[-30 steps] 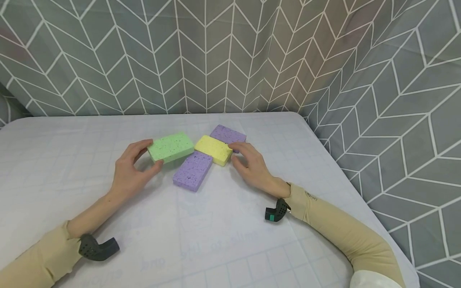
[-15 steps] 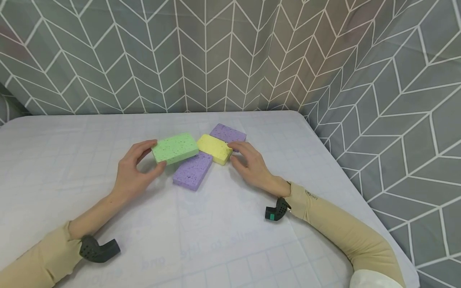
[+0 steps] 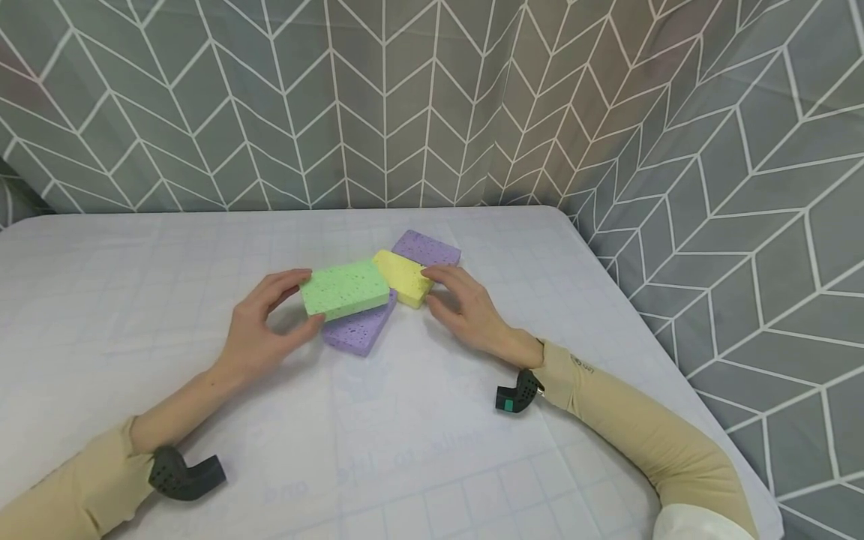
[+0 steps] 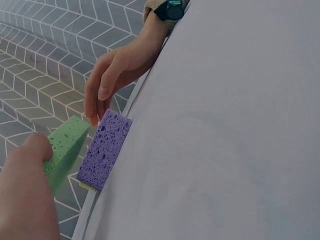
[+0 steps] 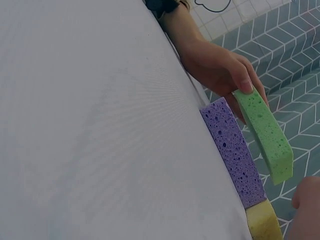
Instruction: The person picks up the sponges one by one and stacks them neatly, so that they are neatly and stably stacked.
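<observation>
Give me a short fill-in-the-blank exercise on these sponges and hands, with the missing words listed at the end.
The green sponge is held in the person's ____ hand.
The right hand is at one end of the ____ sponge.
Counting the near purple sponge and the far purple sponge, the head view shows ____ sponges in all.
Missing words: left; yellow; four.

On the broad, round-cornered white table [image 3: 378, 420] we make out pale blue-grey lettering [image 3: 285, 491], one short word looking like "and"; the fainter words [image 3: 405, 459] near it are too pale for us to read. Small dark print [image 3: 582, 365] marks the wrinkled tan fabric sleeve [image 3: 628, 416], too tiny to decipher.
</observation>
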The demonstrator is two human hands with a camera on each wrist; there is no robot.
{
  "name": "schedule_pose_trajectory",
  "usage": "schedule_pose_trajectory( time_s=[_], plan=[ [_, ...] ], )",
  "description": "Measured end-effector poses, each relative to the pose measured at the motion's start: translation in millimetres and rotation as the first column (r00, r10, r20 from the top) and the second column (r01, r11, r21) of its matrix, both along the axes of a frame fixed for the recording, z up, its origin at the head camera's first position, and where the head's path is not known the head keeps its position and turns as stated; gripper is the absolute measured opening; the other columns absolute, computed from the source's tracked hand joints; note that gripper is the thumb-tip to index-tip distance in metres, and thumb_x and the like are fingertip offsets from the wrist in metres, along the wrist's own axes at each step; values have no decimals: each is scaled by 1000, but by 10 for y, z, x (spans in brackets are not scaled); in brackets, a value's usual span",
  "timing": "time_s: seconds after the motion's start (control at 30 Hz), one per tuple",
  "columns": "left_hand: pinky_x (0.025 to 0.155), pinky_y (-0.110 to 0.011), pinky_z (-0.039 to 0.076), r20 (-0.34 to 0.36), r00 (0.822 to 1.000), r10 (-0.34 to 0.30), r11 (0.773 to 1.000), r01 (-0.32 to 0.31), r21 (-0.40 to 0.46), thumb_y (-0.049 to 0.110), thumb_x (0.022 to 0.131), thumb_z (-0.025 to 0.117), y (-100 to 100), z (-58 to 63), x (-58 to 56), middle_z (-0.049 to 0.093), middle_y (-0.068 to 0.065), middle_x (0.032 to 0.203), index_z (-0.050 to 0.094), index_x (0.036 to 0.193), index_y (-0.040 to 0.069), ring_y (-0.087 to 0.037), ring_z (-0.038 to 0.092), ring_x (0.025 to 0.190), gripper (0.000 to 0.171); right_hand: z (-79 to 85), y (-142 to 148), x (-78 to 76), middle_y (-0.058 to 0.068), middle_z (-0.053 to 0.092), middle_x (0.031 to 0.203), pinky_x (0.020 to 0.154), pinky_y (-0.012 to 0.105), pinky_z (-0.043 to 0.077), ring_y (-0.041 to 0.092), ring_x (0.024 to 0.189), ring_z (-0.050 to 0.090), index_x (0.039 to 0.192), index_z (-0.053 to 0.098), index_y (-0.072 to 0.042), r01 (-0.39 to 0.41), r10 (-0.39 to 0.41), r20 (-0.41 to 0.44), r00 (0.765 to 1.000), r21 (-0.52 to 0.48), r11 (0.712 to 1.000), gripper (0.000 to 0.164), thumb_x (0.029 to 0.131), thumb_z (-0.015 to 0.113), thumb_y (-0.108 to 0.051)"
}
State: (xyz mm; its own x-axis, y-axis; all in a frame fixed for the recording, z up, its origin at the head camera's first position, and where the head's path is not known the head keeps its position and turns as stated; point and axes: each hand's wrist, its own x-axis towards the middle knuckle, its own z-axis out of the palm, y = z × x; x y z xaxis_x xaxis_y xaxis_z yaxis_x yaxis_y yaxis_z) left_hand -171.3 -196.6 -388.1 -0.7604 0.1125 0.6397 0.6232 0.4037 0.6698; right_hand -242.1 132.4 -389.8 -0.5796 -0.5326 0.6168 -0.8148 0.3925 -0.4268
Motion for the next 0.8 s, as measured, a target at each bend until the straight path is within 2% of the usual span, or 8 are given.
schedule_pose_trajectory(
  time_s=[0.3,0.57,0.8],
  plan=[
    [111,-17,45,-11,998,-65,998,65,-21,-11,71,81,41,14,26,60,-15,133,62,131,1,-6,55,126,64,-3,-12,-2,13,60,134,115,35,44,26,127,55,132,59,-1,-35,35,5,999,16,999,43,93,65,-17],
    [112,-20,45,-11,993,-114,993,114,-12,-11,70,82,94,21,45,60,-15,132,62,131,1,-9,54,127,65,16,-27,16,15,61,133,115,37,44,28,127,55,132,59,-1,-127,127,-22,992,-7,992,47,89,69,-17],
    [112,-23,46,26,988,-151,989,151,0,-10,71,82,122,5,60,60,-11,134,62,132,3,-13,56,127,65,24,-36,22,15,62,133,114,37,45,28,127,56,132,60,-1,-168,169,5,986,-45,985,51,85,74,-11]
  ],
)
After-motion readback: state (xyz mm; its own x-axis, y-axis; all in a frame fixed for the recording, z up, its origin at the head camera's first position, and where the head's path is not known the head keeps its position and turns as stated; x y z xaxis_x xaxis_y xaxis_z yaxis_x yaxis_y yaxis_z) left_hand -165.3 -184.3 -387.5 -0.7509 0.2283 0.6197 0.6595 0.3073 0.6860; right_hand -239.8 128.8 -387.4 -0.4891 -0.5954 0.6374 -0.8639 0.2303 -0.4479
